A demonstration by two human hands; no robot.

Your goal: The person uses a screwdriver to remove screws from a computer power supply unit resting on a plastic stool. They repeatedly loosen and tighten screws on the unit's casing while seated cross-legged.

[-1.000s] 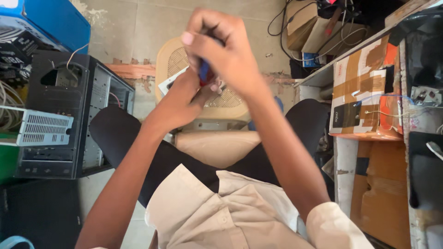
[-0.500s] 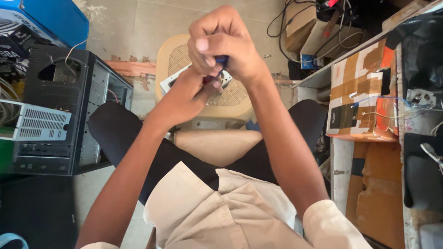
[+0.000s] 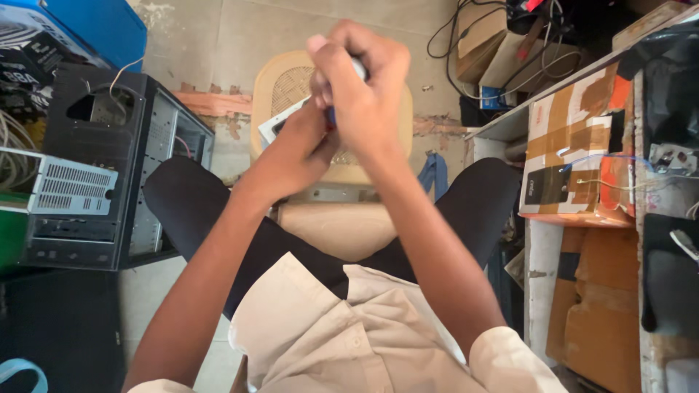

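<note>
The tool handle (image 3: 331, 116) gripped in the right hand (image 3: 364, 94) looks like smooth blue plastic with a slight gloss; its pale end (image 3: 358, 68) is blurred. The stool (image 3: 291, 87) beneath is tan moulded plastic, matt, with a woven-look mesh seat. The computer case (image 3: 109, 167) is black painted sheet metal, dull, and a perforated grey metal unit (image 3: 69, 185) sits against it. The floor (image 3: 240, 36) is rough, stained concrete tile. The box (image 3: 575, 153) on the worktop (image 3: 510, 124) is worn brown cardboard patched with glossy tape. The shirt (image 3: 328, 335) is cream woven cloth, matt and creased; the trousers (image 3: 189, 211) are dark matt cloth.
</note>
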